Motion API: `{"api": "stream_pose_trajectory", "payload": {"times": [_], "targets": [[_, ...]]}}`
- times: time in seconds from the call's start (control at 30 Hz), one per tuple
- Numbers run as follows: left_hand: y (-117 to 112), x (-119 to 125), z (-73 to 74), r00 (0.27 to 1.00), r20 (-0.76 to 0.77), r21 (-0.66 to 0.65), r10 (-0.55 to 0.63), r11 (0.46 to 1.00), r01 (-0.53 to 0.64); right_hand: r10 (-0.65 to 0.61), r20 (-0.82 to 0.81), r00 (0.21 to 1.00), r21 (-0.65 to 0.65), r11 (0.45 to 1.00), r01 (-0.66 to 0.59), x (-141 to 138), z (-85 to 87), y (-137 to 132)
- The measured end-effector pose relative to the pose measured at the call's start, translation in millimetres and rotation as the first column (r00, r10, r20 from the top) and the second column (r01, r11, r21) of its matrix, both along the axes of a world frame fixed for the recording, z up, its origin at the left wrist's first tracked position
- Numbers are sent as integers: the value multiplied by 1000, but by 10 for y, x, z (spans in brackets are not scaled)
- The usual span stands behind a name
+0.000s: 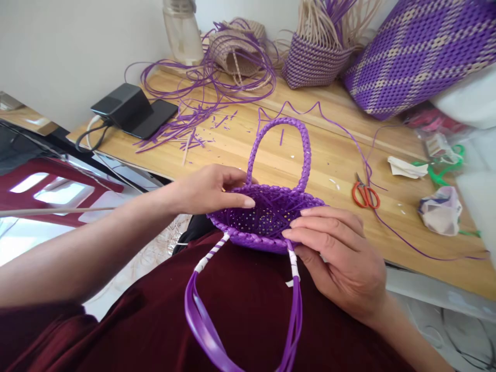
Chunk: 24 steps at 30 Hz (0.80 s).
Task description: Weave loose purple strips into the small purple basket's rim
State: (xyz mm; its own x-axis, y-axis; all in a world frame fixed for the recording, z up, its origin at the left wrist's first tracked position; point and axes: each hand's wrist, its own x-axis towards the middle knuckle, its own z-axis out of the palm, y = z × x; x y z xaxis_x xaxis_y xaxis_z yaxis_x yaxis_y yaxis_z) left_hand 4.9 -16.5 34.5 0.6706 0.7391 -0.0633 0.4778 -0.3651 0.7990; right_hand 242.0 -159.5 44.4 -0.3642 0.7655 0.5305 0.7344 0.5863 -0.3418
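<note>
A purple woven basket (256,238) rests at my lap against the table's near edge, its opening tilted up toward me. My left hand (211,190) grips its left rim, thumb over the inside and fingers around the outside. On the right, my right hand (341,253) holds the rim, fingertips over the edge and thumb below, beside the base of the near handle. The far handle (306,150) is a finished-looking braided arch. Toward me hangs the near handle (205,330), a loop of loose flat strips with white tape wound near both ends.
Orange-handled scissors (365,195) lie right on the wooden table (329,155). Purple strip offcuts (186,126) and a tangled coil (248,82) lie at back left, near a black charging stand (127,108). A partly woven basket (315,59) and a large plaid basket (418,57) stand behind.
</note>
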Motion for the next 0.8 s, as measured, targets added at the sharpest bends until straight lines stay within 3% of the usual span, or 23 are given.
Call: {"api": "stream_pose_trajectory", "payload": {"times": [0.2, 0.27, 0.43, 0.53, 0.67, 0.73, 0.8], "targets": [[-52, 168, 91, 989, -72, 268, 130, 957, -106, -34, -64, 997, -14, 999, 33, 50, 19, 44], [-29, 147, 99, 993, -73, 254, 97, 964, -76, -25, -55, 998, -16, 1000, 24, 72, 32, 41], [89, 195, 110, 994, -97, 19, -57, 998, 59, -7, -62, 998, -37, 999, 5, 54, 94, 41], [123, 313, 114, 985, -172, 138, -20, 989, 44, -14, -80, 997, -17, 1000, 13, 29, 95, 65], [153, 444, 115, 972, -232, 352, 42, 935, 44, -67, -58, 996, 57, 996, 70, 53, 33, 111], [188, 473, 135, 968, -244, 369, 51, 928, 44, -81, -64, 995, 56, 995, 84, 83, -1, 133], [238, 466, 174, 972, -234, 307, -17, 947, 90, -90, -90, 992, 37, 995, 94, 117, -29, 149]]}}
